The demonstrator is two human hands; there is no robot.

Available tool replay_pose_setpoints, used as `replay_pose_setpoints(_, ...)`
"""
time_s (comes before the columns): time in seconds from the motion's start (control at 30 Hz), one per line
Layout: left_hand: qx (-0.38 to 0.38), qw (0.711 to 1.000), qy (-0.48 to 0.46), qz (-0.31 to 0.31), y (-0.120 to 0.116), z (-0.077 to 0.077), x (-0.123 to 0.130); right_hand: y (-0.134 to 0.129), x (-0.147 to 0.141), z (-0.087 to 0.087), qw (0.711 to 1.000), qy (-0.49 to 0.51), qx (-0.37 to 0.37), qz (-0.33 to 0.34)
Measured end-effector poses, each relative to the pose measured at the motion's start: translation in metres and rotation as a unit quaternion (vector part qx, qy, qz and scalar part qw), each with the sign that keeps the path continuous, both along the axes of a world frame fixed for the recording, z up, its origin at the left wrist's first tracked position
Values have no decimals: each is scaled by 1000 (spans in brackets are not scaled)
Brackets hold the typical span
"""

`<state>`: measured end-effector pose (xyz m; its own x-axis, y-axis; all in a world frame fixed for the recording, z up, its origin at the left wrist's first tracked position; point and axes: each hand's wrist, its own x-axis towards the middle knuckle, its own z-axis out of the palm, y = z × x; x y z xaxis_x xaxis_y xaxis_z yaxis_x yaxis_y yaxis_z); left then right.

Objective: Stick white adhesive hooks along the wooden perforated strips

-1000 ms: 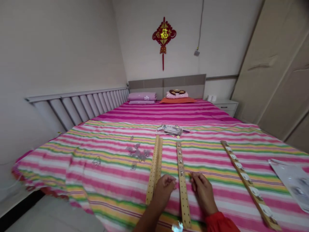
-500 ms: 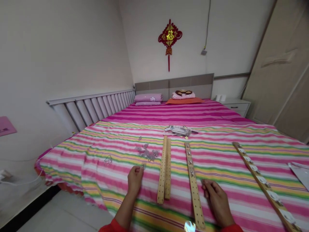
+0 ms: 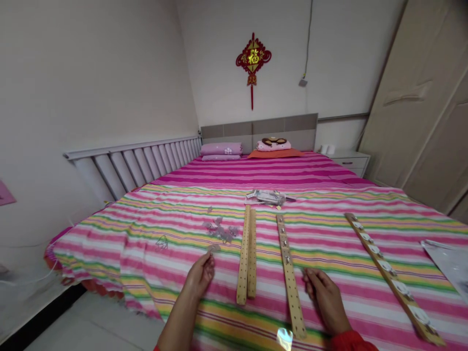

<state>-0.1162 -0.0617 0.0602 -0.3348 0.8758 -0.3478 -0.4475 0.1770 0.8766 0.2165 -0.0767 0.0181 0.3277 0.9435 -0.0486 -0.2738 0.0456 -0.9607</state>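
Note:
My left hand [image 3: 200, 275] is closed in a pinch on the edge of a small clear plastic packet [image 3: 214, 247], just below a loose pile of similar packets [image 3: 221, 231]. On the right, my right hand [image 3: 324, 296] has thumb and fingers pressed together; whatever they hold, if anything, is too small to make out. It is beside a wooden strip with rows of holes [image 3: 293, 297], which carries several small metal pieces at its far end. Two more drilled wooden strips [image 3: 243, 273] lie side by side between my hands, bare of metal pieces.
A long strip with white round pieces [image 3: 388, 267] lies at the right, near a clear plastic bag [image 3: 444, 261]. Beyond the strips is a plastic package [image 3: 268, 197]. Thin wire-like pieces [image 3: 161, 243] lie at left. Everything rests on a striped bedsheet [image 3: 146, 273].
The left hand has turned and its fingertips now reach the packet near the pile. My right hand stays beside the strip. The whole view has shifted slightly.

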Motion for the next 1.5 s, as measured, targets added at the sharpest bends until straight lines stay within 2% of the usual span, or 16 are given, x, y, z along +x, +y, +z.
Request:
replay_pose_setpoints(0.07, -3, 990, -135, -37, -15, 8, 7, 2, 1, -1, 1000, 9, 2, 2)
replay_pose_setpoints(0.13, 3, 967, -245, -76, -31, 16, 18, 3, 3, -1, 1000, 21, 4, 3)
replay_pose_setpoints(0.23, 5, 941, -314, -123, -51, 25, 39, -1, 2, 2, 1000, 25, 1, 5)
replay_pose_setpoints(0.37, -32, 910, -381, -160, -64, 33, 73, -19, -9, 17, 1000, -9, 5, 11)
replay_pose_setpoints(0.53, -84, 874, -435, -202, -71, 35, 113, -50, -35, 41, 997, -30, 14, 76)
replay_pose_setpoints(0.6, -94, 868, -441, -207, -74, 35, 129, -59, -43, 48, 996, -33, 21, 78)
replay_pose_setpoints(0.73, -119, 870, -431, -211, -83, 35, 155, -70, -48, 50, 996, -8, -1, 92)
replay_pose_setpoints(0.93, -161, 852, -441, -233, -93, 34, 178, -76, -44, 49, 994, 31, 7, 101)
replay_pose_setpoints(1.0, -168, 857, -426, -236, -95, 31, 182, -77, -42, 48, 994, 33, 6, 104)
replay_pose_setpoints(1.1, -159, 888, -338, -269, -96, 21, 184, -77, -37, 43, 993, 30, -6, 115)
replay_pose_setpoints(1.2, -122, 936, -119, -309, -94, 7, 181, -74, -29, 34, 993, 15, -10, 117)
replay_pose_setpoints(1.3, 11, 960, 97, -263, -86, -2, 175, -70, -22, 26, 995, -15, 3, 95)
replay_pose_setpoints(1.4, 96, 954, 154, -237, -72, -4, 171, -65, -18, 21, 994, -13, -11, 108)
replay_pose_setpoints(1.5, 92, 954, 153, -240, -57, -4, 171, -60, -17, 19, 991, 10, -30, 127)
